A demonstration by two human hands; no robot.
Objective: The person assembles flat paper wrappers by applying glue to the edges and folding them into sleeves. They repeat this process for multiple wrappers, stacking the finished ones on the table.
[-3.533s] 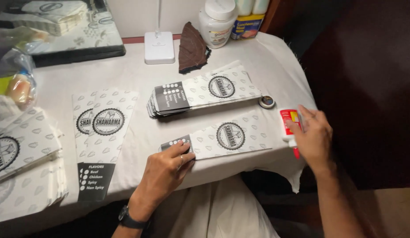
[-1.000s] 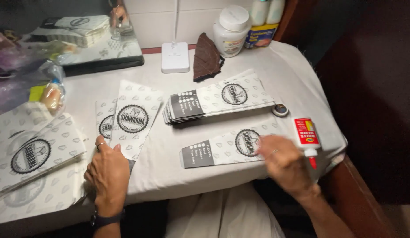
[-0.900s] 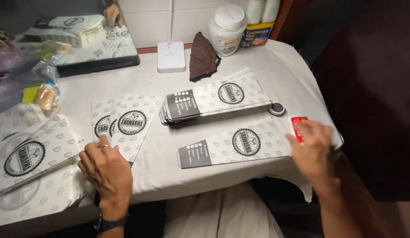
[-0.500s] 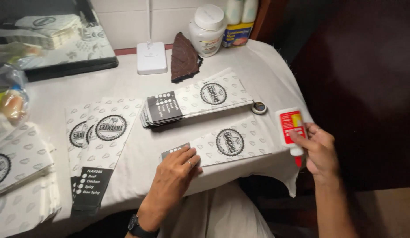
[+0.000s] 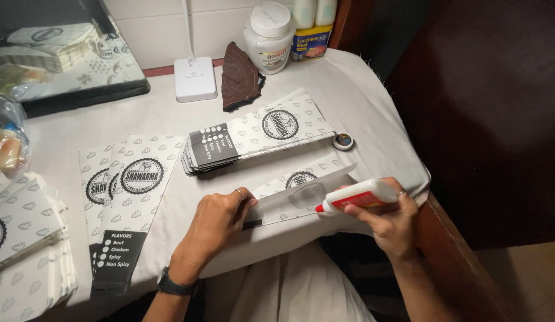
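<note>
My left hand (image 5: 215,223) presses flat, grip open, on the printed white paper sleeve (image 5: 295,194) at the bench's (image 5: 164,113) near edge. At three o'clock of it, my right hand (image 5: 388,217) grips the white-and-red glue bottle (image 5: 355,195), nozzle at the lifted flap (a thin one). Squeezing too hard could flood the seam; if the sleeve slips, the line wanders.

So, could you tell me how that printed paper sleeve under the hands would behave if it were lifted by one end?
The printed paper sleeve looks thin, with one edge folded up, so probably floppy and light. The left hand presses it flat, suggesting it slides easily on the white tablecloth.
</note>
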